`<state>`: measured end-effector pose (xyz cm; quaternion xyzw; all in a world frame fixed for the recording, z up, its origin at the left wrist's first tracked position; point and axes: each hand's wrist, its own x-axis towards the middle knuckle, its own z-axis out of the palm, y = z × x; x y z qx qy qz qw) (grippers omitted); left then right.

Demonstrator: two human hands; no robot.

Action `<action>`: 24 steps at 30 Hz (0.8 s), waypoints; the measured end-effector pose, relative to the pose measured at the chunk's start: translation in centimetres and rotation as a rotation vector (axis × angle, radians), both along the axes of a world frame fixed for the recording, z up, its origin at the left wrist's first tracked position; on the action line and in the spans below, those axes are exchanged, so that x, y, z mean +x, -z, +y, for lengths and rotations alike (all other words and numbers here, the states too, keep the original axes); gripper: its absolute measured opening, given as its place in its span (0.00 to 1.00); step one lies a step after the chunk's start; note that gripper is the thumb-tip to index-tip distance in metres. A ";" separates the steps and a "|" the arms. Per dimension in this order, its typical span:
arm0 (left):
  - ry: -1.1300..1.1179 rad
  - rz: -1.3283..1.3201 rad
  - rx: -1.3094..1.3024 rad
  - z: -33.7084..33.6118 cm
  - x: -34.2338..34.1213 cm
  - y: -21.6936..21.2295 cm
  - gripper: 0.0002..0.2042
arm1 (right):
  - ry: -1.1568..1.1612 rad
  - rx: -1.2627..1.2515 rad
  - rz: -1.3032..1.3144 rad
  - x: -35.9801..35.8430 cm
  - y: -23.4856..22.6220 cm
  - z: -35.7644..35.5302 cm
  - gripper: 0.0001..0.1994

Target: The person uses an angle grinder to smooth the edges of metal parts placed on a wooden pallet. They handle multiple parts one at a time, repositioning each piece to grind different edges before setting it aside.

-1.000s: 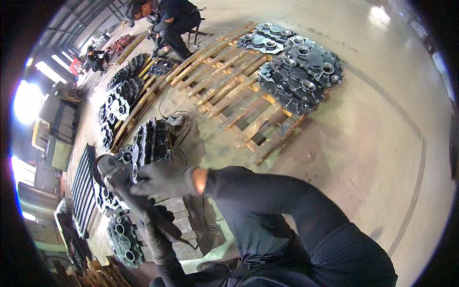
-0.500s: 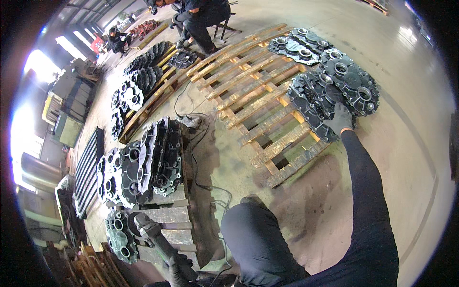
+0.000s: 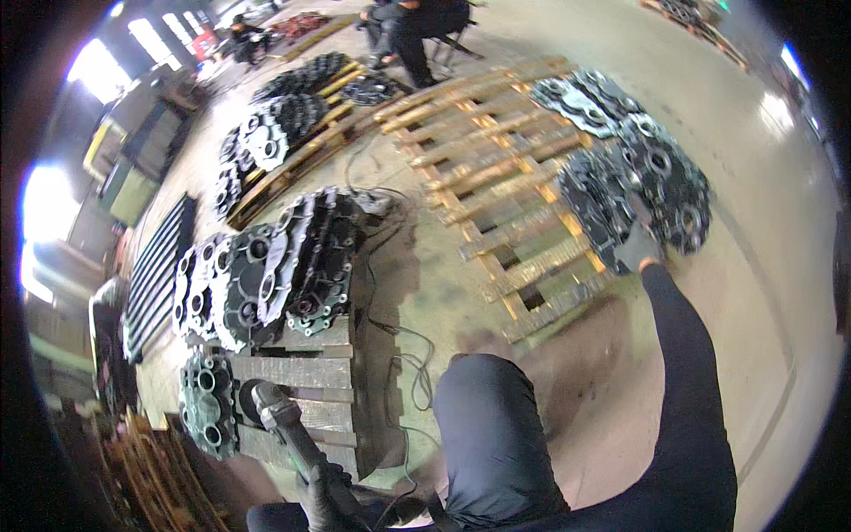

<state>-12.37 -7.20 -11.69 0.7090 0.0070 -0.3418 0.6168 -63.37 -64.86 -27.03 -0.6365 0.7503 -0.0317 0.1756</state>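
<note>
Left hand [image 3: 324, 496], gloved in grey, is closed around the body of one grinder [image 3: 291, 430], low in the view, its head pointing up and to the left. The right hand [image 3: 636, 248], gloved too, is stretched far out over the near edge of one dark cover [image 3: 589, 199]; blur hides whether its fingers grip or only rest. That cover lies at the right end of a slatted pallet [image 3: 554, 310], overlapping others there, at least three in all. One bent knee [image 3: 487, 426] shows between the hands. Left of it, a cable [image 3: 399, 329] loops beside a smaller pallet [image 3: 297, 371], which bears at least four upright covers [image 3: 284, 266] leaning in a row; one greenish cover [image 3: 208, 408] sits apart, just left of the grinder's head. Left of the row is one ribbed panel [image 3: 160, 279]; behind it, a third pallet [image 3: 301, 164] carries one flat cover [image 3: 368, 89] and stacked covers [image 3: 266, 133] too overlapped to count. Farther off are two people, one seated person [image 3: 412, 40] and one distant person [image 3: 248, 40].
</note>
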 end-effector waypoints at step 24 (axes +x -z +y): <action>0.262 -0.327 -0.202 3.6 6.8 -4.2 0.32 | 0.336 0.423 -1.020 -11.0 -16.4 23.0 0.19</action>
